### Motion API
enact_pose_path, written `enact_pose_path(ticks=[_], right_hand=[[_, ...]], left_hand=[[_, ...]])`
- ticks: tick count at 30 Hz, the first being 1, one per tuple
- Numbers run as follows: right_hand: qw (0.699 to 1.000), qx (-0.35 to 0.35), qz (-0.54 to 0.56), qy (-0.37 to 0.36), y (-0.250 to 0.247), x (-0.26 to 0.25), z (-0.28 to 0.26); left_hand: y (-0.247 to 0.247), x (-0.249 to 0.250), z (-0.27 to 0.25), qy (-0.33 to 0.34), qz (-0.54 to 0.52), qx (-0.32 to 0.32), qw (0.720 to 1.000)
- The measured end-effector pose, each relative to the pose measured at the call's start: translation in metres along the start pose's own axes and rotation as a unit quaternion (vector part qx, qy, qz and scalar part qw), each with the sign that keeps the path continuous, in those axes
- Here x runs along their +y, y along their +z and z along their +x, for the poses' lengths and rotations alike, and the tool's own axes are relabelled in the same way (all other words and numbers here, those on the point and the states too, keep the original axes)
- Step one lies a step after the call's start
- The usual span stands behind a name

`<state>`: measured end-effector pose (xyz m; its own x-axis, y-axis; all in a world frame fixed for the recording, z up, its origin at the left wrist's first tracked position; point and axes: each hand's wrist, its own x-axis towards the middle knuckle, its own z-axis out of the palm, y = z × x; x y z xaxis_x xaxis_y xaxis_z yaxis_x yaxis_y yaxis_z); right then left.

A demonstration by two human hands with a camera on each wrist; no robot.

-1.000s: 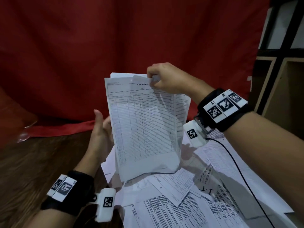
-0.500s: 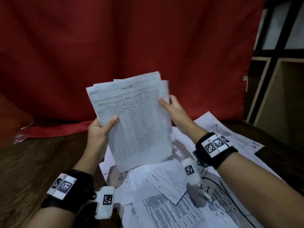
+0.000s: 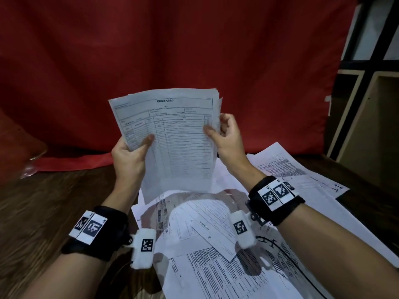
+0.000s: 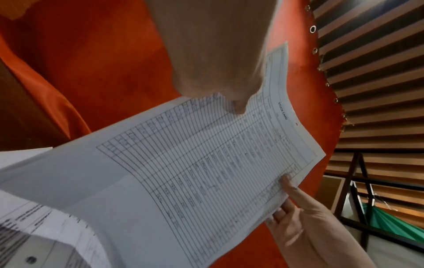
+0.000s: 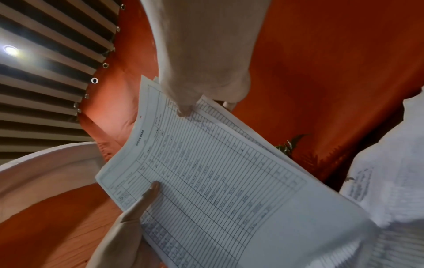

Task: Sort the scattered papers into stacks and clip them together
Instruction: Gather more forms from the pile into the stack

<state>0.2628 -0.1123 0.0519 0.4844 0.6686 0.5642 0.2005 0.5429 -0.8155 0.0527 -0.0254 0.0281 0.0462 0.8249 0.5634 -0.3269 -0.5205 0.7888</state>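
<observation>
The left hand [image 3: 127,157] is raised above the wooden table [image 3: 43,208], thumb pressed across the front of the sheaf of stock cards [image 3: 172,143] at its left edge, fingers curled behind. The sheaf stands nearly upright between both hands. The right hand [image 3: 226,137] pinches its right edge, thumb in front. Scattered papers [image 3: 216,266] lie below, nearer and to the right.

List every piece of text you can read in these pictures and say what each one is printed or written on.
"STOCK CARD": heading of the top sheet of the stack held by the left hand and right hand.
"STOCK CARD": on a loose sheet lying on the table.
Table entries and the other loose papers' print: too small or blurred to read.
Wristband markers: patterns, no words.
</observation>
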Motion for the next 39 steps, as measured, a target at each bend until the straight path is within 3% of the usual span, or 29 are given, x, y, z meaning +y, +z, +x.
enact_pose_path(ticks=[6,13,23,27,30,32,34,36,38,39], right_hand=[[0.999,0.028,0.019,-0.012,-0.013,-0.005,0.002],[0.997,-0.054,0.015,0.049,-0.004,0.003,0.002],[0.993,-0.025,0.081,0.082,0.005,-0.007,0.004],[0.988,-0.059,0.080,0.117,-0.006,0.000,0.004],[0.988,-0.071,0.027,0.135,-0.023,0.008,0.008],[0.981,-0.098,-0.099,0.134,-0.038,0.022,0.010],[0.931,-0.198,-0.278,0.131,-0.048,0.043,0.007],[0.828,-0.342,-0.415,0.160,-0.051,0.066,-0.001],[0.742,-0.433,-0.479,0.180,-0.044,0.081,-0.011],[0.720,-0.458,-0.489,0.180,-0.039,0.086,-0.015]], left_hand=[[-0.003,0.003,0.010,-0.023,-0.010,-0.013,1.000],[-0.010,0.002,0.014,-0.097,0.021,-0.113,0.989],[-0.005,0.005,0.011,-0.023,-0.023,-0.040,0.999],[-0.007,-0.012,0.008,-0.084,0.033,-0.120,0.989],[-0.011,-0.015,0.014,-0.077,0.068,-0.104,0.989],[-0.019,-0.007,0.023,-0.061,0.074,-0.076,0.992],[-0.030,0.002,0.030,-0.043,0.077,-0.059,0.994],[-0.042,0.007,0.034,-0.030,0.083,-0.049,0.995],[-0.055,0.009,0.033,-0.028,0.089,-0.036,0.995],[-0.061,0.009,0.031,-0.028,0.092,-0.030,0.995]])
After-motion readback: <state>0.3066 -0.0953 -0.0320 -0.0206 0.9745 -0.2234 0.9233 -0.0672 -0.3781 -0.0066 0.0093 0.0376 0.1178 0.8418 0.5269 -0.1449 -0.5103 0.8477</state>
